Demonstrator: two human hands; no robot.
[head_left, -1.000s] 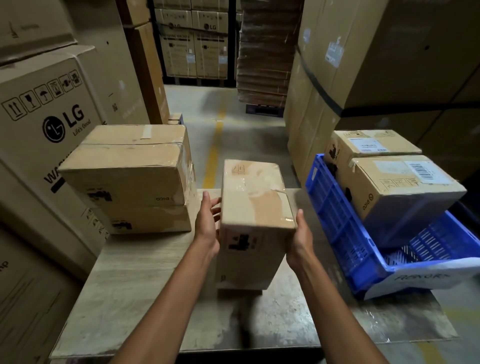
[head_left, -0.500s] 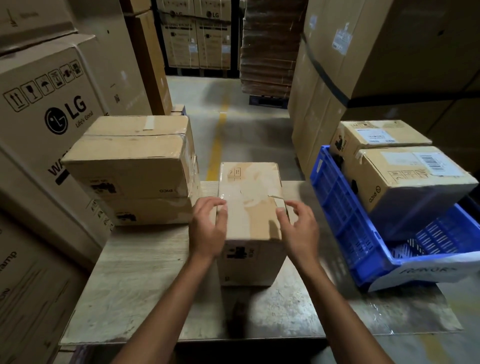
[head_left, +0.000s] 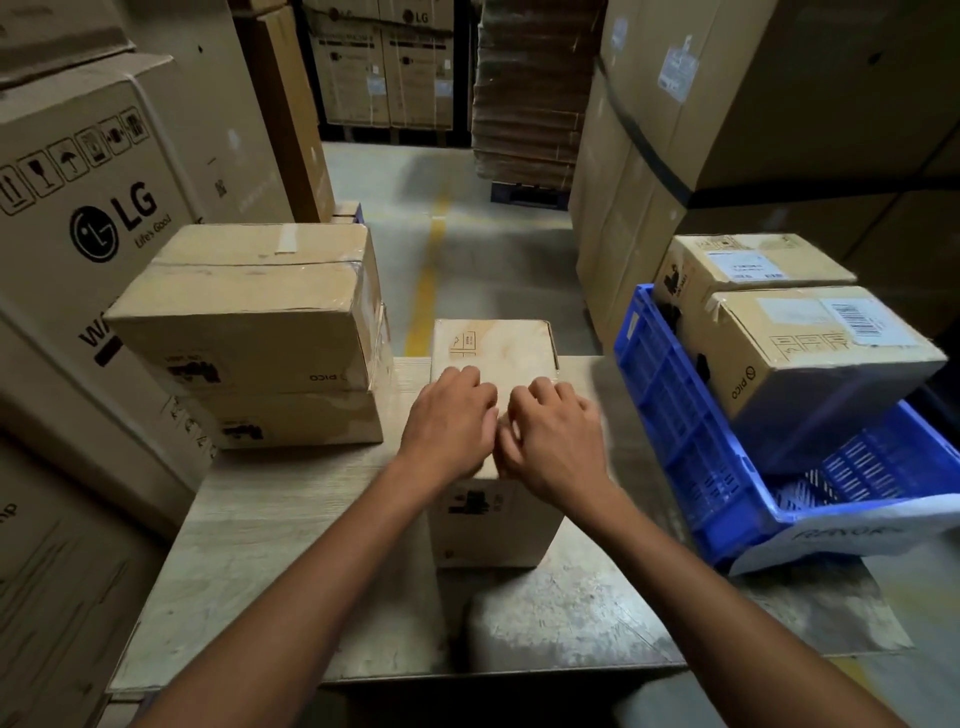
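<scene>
Both hands are on top of the box (head_left: 496, 345), side by side and touching at mid-top. The left hand (head_left: 449, 421) is knuckles-up with its fingers curled down and the tips on the top face. The right hand (head_left: 553, 436) is the same, fingers curled under, thumb side against the left hand. The fingertips are hidden under the knuckles, so I can't tell if either hand pinches tape or a flap or just presses. The box sits flat on the table (head_left: 260, 545), about centre, taller than it is wide. The top's long axis runs straight away from the person toward the aisle, and the near end face with the black print faces the camera. The far end reaches the table's back edge. The stack (head_left: 249, 312) of two boxes is just left of it, with a gap between. The blue crate (head_left: 670, 415) to the right is tilted and holds two more boxes, apart from the centre box.
</scene>
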